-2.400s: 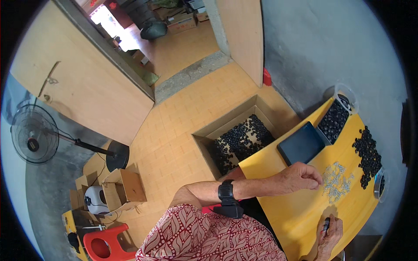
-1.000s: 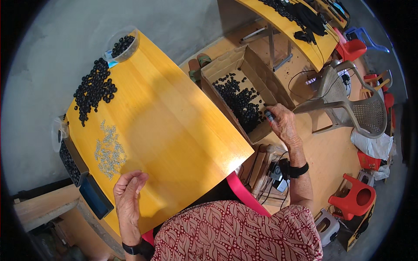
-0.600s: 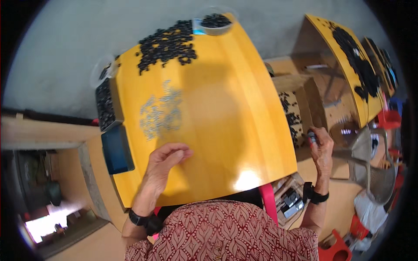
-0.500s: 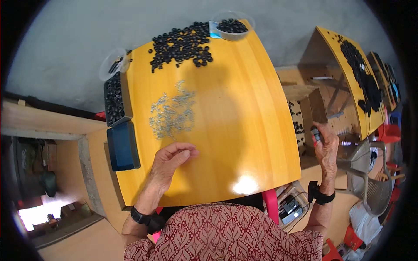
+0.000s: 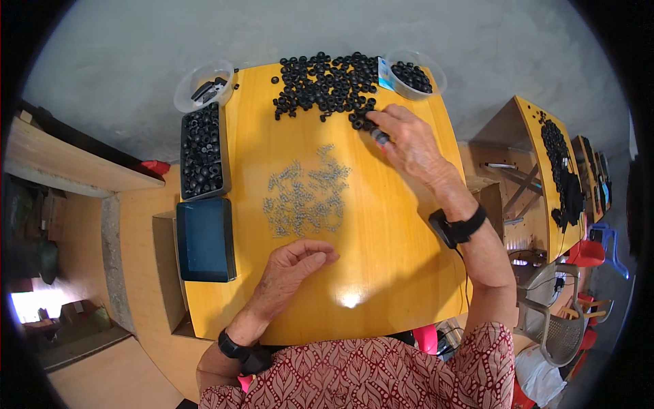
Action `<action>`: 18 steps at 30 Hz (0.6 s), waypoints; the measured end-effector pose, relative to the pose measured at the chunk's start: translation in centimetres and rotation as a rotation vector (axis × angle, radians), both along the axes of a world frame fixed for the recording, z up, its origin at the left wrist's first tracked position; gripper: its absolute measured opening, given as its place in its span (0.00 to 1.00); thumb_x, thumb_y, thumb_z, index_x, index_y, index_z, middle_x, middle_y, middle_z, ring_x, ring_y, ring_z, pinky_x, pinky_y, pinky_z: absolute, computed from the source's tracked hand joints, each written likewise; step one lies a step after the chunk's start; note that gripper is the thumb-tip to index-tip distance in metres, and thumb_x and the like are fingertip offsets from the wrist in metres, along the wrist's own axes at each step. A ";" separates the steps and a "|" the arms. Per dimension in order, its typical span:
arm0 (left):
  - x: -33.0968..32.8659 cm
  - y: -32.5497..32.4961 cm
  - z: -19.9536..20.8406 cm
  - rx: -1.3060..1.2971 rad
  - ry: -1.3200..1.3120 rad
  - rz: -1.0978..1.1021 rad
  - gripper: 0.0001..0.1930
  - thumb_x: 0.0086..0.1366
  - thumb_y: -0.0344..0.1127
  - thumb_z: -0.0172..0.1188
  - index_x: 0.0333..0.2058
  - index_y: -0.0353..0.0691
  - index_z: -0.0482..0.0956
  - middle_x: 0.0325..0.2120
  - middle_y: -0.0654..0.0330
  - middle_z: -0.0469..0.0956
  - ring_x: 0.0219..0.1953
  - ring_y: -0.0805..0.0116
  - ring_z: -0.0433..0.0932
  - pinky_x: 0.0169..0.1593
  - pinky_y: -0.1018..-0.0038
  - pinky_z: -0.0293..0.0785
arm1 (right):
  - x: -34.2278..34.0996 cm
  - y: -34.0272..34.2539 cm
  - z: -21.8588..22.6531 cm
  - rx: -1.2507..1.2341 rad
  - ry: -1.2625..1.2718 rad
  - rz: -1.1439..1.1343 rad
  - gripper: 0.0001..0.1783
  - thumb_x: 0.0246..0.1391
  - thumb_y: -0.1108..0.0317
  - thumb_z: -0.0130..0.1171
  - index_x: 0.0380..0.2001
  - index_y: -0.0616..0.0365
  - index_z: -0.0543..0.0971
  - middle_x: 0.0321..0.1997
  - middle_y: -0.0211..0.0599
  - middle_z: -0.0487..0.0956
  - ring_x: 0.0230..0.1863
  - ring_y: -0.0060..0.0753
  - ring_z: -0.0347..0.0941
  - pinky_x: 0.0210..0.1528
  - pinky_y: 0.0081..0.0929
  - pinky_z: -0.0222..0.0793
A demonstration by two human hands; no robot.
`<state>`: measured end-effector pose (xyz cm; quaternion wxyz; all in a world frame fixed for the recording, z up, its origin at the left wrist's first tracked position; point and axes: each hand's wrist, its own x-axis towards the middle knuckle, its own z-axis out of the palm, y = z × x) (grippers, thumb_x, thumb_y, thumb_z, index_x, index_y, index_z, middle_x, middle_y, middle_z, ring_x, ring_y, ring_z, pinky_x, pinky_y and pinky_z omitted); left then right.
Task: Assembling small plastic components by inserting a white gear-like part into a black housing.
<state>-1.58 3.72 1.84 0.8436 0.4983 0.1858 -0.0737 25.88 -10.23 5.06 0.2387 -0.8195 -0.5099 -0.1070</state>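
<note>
A yellow table (image 5: 402, 279) lies beneath both hands, glossy enough to throw back a bright glare, with a grey wall (image 5: 272, 34) beyond its far edge. Tan floor (image 5: 146, 266) runs left of the fingers; far to their right stand a second table (image 5: 547, 191) and a grey chair (image 5: 555, 334).

The right hand (image 5: 412, 146) has its fingers bent at the near edge of the spread black pieces (image 5: 320, 85). A small dark cylinder (image 5: 380, 137) with a grey band sits at those fingers; whether gripped or worn, I cannot tell. Its long axis slants, the upper-left end toward the black pieces. The left hand (image 5: 289, 269) curls thumb to forefinger just below the silver pieces (image 5: 300, 201), which point every way; whether it pinches anything is unclear. Left of its fingers lies a dark tray (image 5: 206, 242).
</note>
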 end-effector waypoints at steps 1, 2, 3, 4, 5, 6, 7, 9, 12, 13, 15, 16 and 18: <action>0.0 0.1 -0.1 -0.026 0.011 0.002 0.12 0.67 0.31 0.54 0.48 0.33 0.76 0.41 0.58 0.79 0.47 0.71 0.76 0.55 0.76 0.70 | 0.2 1.2 -0.6 -0.016 -0.056 0.004 0.16 0.44 0.71 0.61 0.40 0.59 0.78 0.33 0.41 0.75 0.38 0.48 0.74 0.39 0.40 0.71; 0.1 0.3 -0.2 -0.052 0.023 0.004 0.12 0.67 0.31 0.54 0.48 0.33 0.76 0.41 0.58 0.79 0.47 0.71 0.76 0.55 0.76 0.70 | 0.6 2.2 -1.6 -0.015 -0.090 -0.017 0.12 0.44 0.68 0.62 0.35 0.59 0.80 0.33 0.40 0.75 0.38 0.44 0.74 0.39 0.41 0.71; 0.1 0.3 -0.2 -0.060 0.023 0.010 0.12 0.67 0.31 0.54 0.48 0.33 0.76 0.41 0.58 0.79 0.47 0.71 0.76 0.55 0.76 0.70 | 0.9 2.9 -2.1 -0.022 -0.091 -0.011 0.12 0.44 0.68 0.62 0.35 0.59 0.80 0.33 0.40 0.75 0.38 0.44 0.74 0.39 0.41 0.71; 0.2 0.4 -0.3 -0.069 0.036 0.010 0.12 0.67 0.31 0.55 0.47 0.33 0.76 0.41 0.59 0.79 0.47 0.72 0.76 0.54 0.76 0.70 | 1.1 3.5 -2.6 -0.096 -0.114 -0.070 0.11 0.45 0.68 0.62 0.33 0.59 0.81 0.32 0.39 0.75 0.38 0.43 0.74 0.39 0.40 0.70; 0.2 0.4 -0.3 -0.078 0.050 0.010 0.12 0.67 0.32 0.55 0.47 0.33 0.76 0.40 0.59 0.79 0.46 0.73 0.76 0.54 0.77 0.70 | 1.2 3.9 -3.0 -0.170 -0.138 -0.130 0.10 0.45 0.67 0.62 0.32 0.59 0.81 0.32 0.39 0.75 0.39 0.42 0.74 0.40 0.40 0.69; 0.2 0.5 -0.4 -0.086 0.053 0.020 0.12 0.67 0.32 0.55 0.47 0.33 0.76 0.40 0.59 0.79 0.46 0.73 0.76 0.54 0.77 0.70 | 1.1 4.2 -3.1 -0.176 -0.136 -0.119 0.10 0.45 0.67 0.62 0.32 0.59 0.81 0.32 0.39 0.75 0.39 0.42 0.74 0.40 0.40 0.69; 0.2 0.6 -0.5 -0.098 0.046 0.013 0.12 0.67 0.32 0.55 0.47 0.33 0.76 0.40 0.60 0.79 0.45 0.74 0.76 0.52 0.77 0.70 | 1.0 4.3 -3.2 -0.155 -0.169 -0.131 0.10 0.45 0.67 0.62 0.31 0.60 0.81 0.32 0.39 0.75 0.39 0.41 0.73 0.40 0.39 0.68; 0.3 0.7 -0.7 -0.117 0.043 0.015 0.12 0.67 0.32 0.56 0.46 0.33 0.76 0.39 0.61 0.79 0.44 0.75 0.76 0.51 0.78 0.70 | 0.5 4.3 -3.2 -0.138 -0.197 -0.133 0.09 0.45 0.67 0.62 0.30 0.60 0.81 0.32 0.39 0.75 0.40 0.40 0.73 0.41 0.38 0.67; 0.3 0.8 -1.0 -0.136 0.053 0.001 0.12 0.66 0.33 0.57 0.45 0.33 0.76 0.39 0.62 0.79 0.42 0.76 0.76 0.49 0.79 0.71 | -0.8 4.2 -3.1 -0.191 -0.165 -0.094 0.10 0.45 0.68 0.62 0.31 0.61 0.80 0.34 0.39 0.75 0.41 0.41 0.73 0.41 0.38 0.66; 0.4 0.8 -1.1 -0.125 0.047 -0.006 0.12 0.66 0.33 0.57 0.45 0.33 0.77 0.39 0.62 0.79 0.42 0.76 0.76 0.49 0.79 0.71 | -1.4 4.1 -3.2 -0.190 -0.163 -0.063 0.11 0.44 0.69 0.63 0.33 0.61 0.80 0.34 0.40 0.75 0.41 0.41 0.73 0.41 0.38 0.66; 0.4 0.9 -1.2 -0.117 0.043 -0.009 0.11 0.66 0.33 0.57 0.44 0.33 0.77 0.39 0.62 0.79 0.43 0.76 0.76 0.49 0.79 0.71 | -1.9 4.3 -3.4 -0.190 -0.159 -0.028 0.12 0.43 0.71 0.63 0.34 0.60 0.79 0.35 0.40 0.75 0.40 0.41 0.73 0.41 0.38 0.66; 0.4 0.9 -1.3 -0.110 0.026 -0.020 0.12 0.66 0.33 0.57 0.45 0.34 0.77 0.39 0.61 0.79 0.44 0.74 0.77 0.50 0.78 0.71 | -2.2 4.4 -3.3 -0.187 -0.123 -0.047 0.13 0.43 0.72 0.62 0.35 0.61 0.79 0.36 0.41 0.75 0.41 0.42 0.72 0.42 0.38 0.66; 0.3 0.9 -1.3 -0.104 0.006 -0.029 0.12 0.67 0.34 0.56 0.45 0.34 0.77 0.39 0.60 0.80 0.45 0.72 0.77 0.52 0.76 0.72 | -2.4 4.4 -3.4 -0.184 -0.089 -0.066 0.14 0.42 0.74 0.62 0.37 0.61 0.78 0.37 0.41 0.75 0.42 0.43 0.72 0.44 0.38 0.67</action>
